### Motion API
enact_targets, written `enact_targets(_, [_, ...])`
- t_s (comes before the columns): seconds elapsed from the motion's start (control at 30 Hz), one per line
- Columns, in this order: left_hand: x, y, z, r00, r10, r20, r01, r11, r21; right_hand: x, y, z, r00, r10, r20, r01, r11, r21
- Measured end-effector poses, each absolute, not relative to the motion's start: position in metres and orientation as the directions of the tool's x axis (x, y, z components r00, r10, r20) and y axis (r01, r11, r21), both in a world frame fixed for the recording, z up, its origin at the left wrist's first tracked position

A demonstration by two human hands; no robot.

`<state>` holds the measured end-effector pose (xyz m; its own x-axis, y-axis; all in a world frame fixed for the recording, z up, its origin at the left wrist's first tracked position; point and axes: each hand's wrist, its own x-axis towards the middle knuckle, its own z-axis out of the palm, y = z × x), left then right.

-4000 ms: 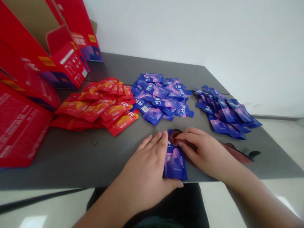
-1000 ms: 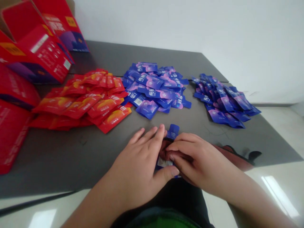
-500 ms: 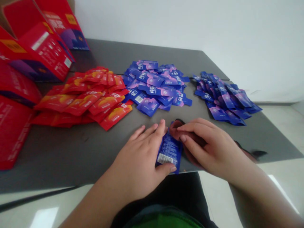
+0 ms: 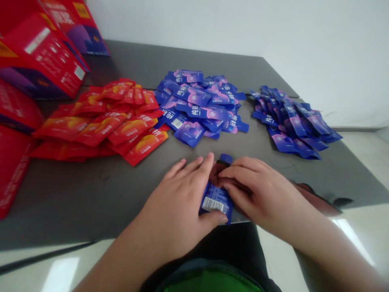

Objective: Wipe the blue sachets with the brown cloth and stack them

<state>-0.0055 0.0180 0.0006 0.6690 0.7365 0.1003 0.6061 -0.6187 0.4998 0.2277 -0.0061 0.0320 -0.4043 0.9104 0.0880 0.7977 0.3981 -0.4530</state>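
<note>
Between both hands' pinching grips, blue barcode-labelled sachet, barcode side up

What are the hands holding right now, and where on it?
A blue sachet, barcode side up: left hand pins its left edge and bottom corner, right hand presses a dark red cloth on its upper part.
</note>
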Motion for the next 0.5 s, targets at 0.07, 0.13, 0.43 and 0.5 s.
enact_targets(0.07, [-0.006, 0.018, 0.001, 0.67, 0.734, 0.108, 0.602, -0.623, 0.5, 0.232, 0.002, 0.029, -0.348, 0.932, 0.106, 0.845, 0.36, -0.395])
enact_targets(0.13, [-0.006, 0.018, 0.001, 0.674, 0.731, 0.109, 0.599, -0.627, 0.499, 0.236, 0.008, 0.027, -0.295, 0.947, 0.127, 0.881, 0.321, -0.348])
enact_targets(0.43, [-0.007, 0.019, 0.001, 0.677, 0.727, 0.117, 0.588, -0.629, 0.509, 0.236, -0.023, 0.045, -0.267, 0.929, 0.256, 0.804, 0.361, -0.472])
enact_targets(0.5, [-0.007, 0.019, 0.001, 0.681, 0.725, 0.105, 0.588, -0.626, 0.512, 0.231, -0.035, 0.048, -0.37, 0.913, 0.173, 0.748, 0.403, -0.528])
